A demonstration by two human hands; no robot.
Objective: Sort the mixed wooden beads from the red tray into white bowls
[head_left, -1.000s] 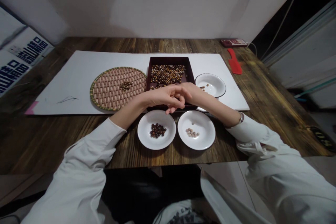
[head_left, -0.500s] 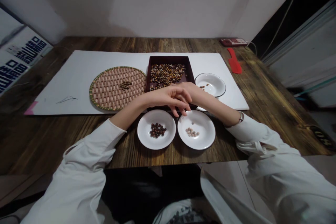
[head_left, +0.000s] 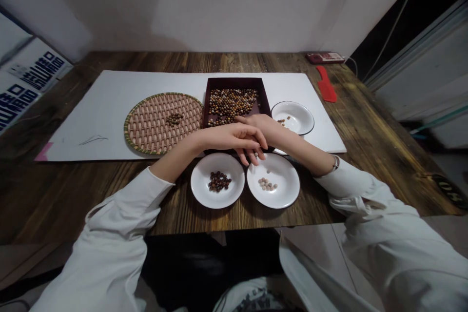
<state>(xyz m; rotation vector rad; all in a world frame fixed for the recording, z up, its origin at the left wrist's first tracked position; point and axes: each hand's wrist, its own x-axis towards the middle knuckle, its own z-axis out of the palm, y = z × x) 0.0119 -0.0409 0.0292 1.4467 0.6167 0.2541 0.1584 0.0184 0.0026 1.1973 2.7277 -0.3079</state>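
Observation:
My left hand [head_left: 232, 137] reaches across from the left, its fingers apart and pointing down over the rear rim of the white bowl of pale beads [head_left: 288, 190]. A small pale bead [head_left: 256, 155] shows by its fingertips; whether they touch it I cannot tell. My right hand [head_left: 260, 123] is behind the left one, over the front of the dark red box [head_left: 263, 91] of mixed brown, yellow and pale beads [head_left: 234, 102]. Most of its fingers are hidden. To the left stands a white bowl [head_left: 199, 190] with dark brown beads [head_left: 220, 182].
A round woven tray [head_left: 146, 122] with a few brownish beads lies left of the box. At right stands another white bowl [head_left: 302, 116] with several tan pieces. A red scraper-shaped tool [head_left: 326, 87] and a dark red phone-like object [head_left: 324, 58] are at the far right.
My left hand has shifted very slightly, and a pale bead now shows by its fingertips. My right hand stays nearly in place; the bowls, tray and box have not moved.

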